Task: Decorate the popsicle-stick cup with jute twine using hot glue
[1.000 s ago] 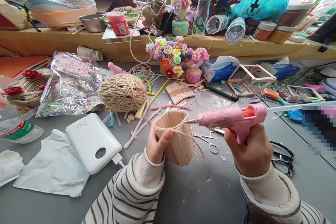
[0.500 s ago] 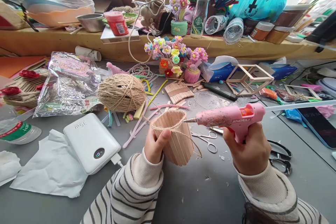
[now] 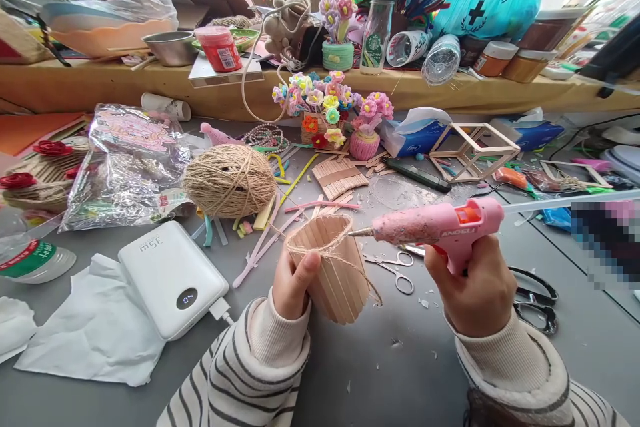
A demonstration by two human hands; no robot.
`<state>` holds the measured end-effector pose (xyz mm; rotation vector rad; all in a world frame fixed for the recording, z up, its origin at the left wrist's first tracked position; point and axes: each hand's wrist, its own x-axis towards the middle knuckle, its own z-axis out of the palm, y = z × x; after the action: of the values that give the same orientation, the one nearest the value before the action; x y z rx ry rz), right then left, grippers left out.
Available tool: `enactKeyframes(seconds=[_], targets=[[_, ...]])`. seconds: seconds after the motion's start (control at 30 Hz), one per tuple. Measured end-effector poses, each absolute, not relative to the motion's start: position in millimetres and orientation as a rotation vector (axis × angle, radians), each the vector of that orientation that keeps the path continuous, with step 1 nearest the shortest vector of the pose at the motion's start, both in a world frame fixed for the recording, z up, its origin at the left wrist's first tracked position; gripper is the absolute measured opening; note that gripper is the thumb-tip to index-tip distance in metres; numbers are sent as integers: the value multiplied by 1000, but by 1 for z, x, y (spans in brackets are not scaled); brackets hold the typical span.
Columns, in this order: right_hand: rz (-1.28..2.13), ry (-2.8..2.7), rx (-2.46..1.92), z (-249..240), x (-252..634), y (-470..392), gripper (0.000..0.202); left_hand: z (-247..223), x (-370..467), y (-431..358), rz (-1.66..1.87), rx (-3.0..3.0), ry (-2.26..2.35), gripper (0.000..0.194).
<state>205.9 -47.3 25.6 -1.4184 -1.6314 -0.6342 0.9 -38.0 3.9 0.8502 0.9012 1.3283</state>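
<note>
My left hand (image 3: 295, 280) is closed on a cup made of upright wooden craft sticks (image 3: 340, 287), thumb pressed on its outer wall near the top. Jute twine (image 3: 320, 251) runs round the cup's rim, and a loose tail hangs down its right side. A thin strand leads up and left toward the twine ball (image 3: 229, 180). In my right hand (image 3: 477, 290) is a pink hot glue gun (image 3: 440, 225), gripped by its handle. Its metal nozzle is at the right edge of the cup's rim; whether it touches, I cannot tell. A clear glue stick (image 3: 560, 202) sticks out of its back.
Small scissors (image 3: 397, 270) lie just behind the cup, and black-handled scissors (image 3: 537, 300) by my right wrist. A white power bank (image 3: 173, 280) with a cable sits left. Behind stand a stick cube frame (image 3: 475, 150), bundled craft sticks (image 3: 340, 177) and pipe-cleaner flowers (image 3: 320, 103).
The view has shifted very slightly, so most things sit a little lower and further left. Both hands keep their grips, and the nozzle stays at the rim.
</note>
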Motion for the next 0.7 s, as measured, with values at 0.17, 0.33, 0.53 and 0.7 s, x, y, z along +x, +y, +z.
enactKeyframes(seconds=[0.17,0.33,0.53,0.7], targets=[[-655,-1631,-1419,25,206,-47,17,3,0,-38,1318,869,914,73],[-696,-1624,-1407,26,206,-46,18,5,1,-39,1330,881,913,74],[-683,-1622,-1417,25,206,-46,18,13,4,-38,1349,883,862,66],[-669,-1604,-1435,23,207,-47,18,11,4,-37,1357,875,849,68]])
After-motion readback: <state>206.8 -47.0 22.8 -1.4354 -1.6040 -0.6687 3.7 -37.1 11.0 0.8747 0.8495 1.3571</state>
